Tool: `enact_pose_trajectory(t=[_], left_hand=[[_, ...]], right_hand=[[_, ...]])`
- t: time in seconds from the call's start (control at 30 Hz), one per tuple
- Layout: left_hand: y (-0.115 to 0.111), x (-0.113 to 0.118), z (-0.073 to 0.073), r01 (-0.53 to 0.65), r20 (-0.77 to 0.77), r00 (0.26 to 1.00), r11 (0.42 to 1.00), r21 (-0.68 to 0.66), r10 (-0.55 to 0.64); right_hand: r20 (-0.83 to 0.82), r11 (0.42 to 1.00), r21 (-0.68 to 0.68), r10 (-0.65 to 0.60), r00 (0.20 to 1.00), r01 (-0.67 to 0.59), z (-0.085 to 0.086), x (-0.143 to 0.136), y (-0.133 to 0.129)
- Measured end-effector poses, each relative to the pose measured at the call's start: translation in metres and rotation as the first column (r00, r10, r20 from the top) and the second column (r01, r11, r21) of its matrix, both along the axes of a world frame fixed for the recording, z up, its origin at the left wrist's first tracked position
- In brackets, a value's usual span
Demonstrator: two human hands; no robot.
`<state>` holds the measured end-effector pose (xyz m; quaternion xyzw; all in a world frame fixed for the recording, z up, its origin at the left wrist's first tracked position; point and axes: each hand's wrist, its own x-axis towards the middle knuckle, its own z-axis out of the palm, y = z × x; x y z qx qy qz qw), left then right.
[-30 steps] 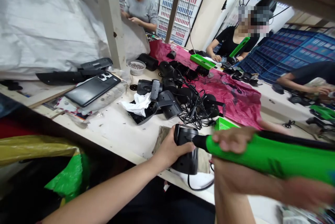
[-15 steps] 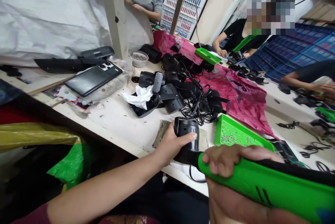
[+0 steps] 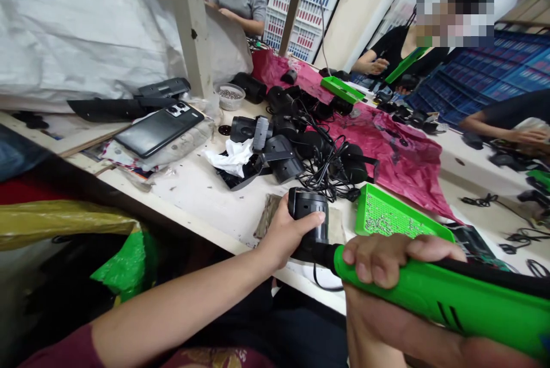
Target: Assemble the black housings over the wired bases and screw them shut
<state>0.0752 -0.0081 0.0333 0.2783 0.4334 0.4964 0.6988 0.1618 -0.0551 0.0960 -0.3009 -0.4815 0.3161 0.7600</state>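
My left hand (image 3: 281,233) is closed around a black cylindrical plastic housing (image 3: 310,204), thumb across its side. The housing rests on a worn greyish pad (image 3: 268,207) near the table's front edge. My right hand (image 3: 382,262) is wrapped round a green electric screwdriver (image 3: 425,293), slanting in from the lower right. Its black nose (image 3: 323,254) is against or just beside the lower end of the housing; the bit's tip is hidden. Just beyond the screwdriver, a green tray (image 3: 360,216) holds many small screws.
Behind my hands lie more black housings (image 3: 283,159) and tangled black cables (image 3: 329,170). A phone (image 3: 161,127) lies on bags at the left, near a tub of screws (image 3: 230,96). Pink plastic sheeting (image 3: 399,144) covers part of the table. A wooden post (image 3: 189,30) stands behind; co-workers sit across.
My view has shifted slightly, so the scene sits a little differently. Both hands keep their grip, with the screwdriver still at the housing. A co-worker across the table has raised a hand.
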Motion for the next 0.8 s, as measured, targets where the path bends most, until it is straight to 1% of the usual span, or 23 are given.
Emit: enact_pose_trajectory(t=[0.07, 0.13, 0.2, 0.27, 0.3, 0.4, 0.5, 0.6, 0.7, 0.8], left_hand=[[0.0, -0.001, -0.001, 0.013, 0.002, 1.0, 1.0, -0.006, -0.013], [0.0, -0.003, -0.003, 0.026, 0.005, 1.0, 1.0, -0.002, -0.026], [0.001, -0.005, -0.004, 0.039, 0.001, 0.999, 0.999, -0.002, -0.039], [0.001, -0.006, -0.004, 0.049, -0.003, 0.999, 0.999, -0.013, -0.049], [0.001, -0.007, -0.004, 0.052, -0.006, 0.999, 0.998, -0.024, -0.052], [0.001, -0.007, -0.003, 0.054, -0.008, 0.999, 0.997, -0.047, -0.054], [0.002, -0.006, -0.004, 0.047, -0.007, 0.999, 0.998, -0.042, -0.048], [0.002, -0.006, -0.005, 0.037, -0.015, 0.999, 0.999, -0.033, -0.038], [0.003, -0.005, -0.006, 0.008, -0.014, 1.0, 1.0, -0.021, -0.009], [0.003, -0.004, -0.006, -0.007, -0.009, 1.0, 1.0, -0.006, 0.007]], right_hand=[[0.046, 1.0, -0.021, 0.024, 0.999, -0.023, 0.004, 0.005, -0.003], [0.085, 1.0, -0.013, 0.024, 0.996, -0.023, 0.008, 0.019, -0.004], [0.102, 0.998, 0.053, -0.042, 0.994, 0.037, 0.01, 0.035, -0.006], [0.093, 0.986, 0.107, -0.137, 0.986, 0.127, 0.01, 0.048, -0.007], [0.082, 0.98, 0.109, -0.176, 0.981, 0.166, 0.01, 0.051, -0.007], [0.042, 0.975, 0.073, -0.215, 0.976, 0.212, 0.005, 0.048, -0.006], [0.032, 0.987, 0.02, -0.158, 0.987, 0.157, -0.001, 0.037, 0.001], [-0.003, 0.992, -0.03, -0.126, 0.992, 0.126, -0.005, 0.031, 0.009], [-0.068, 0.992, -0.025, -0.127, 0.99, 0.125, -0.008, 0.03, 0.018], [-0.115, 0.994, -0.02, -0.108, 0.987, 0.107, -0.007, 0.032, 0.023]])
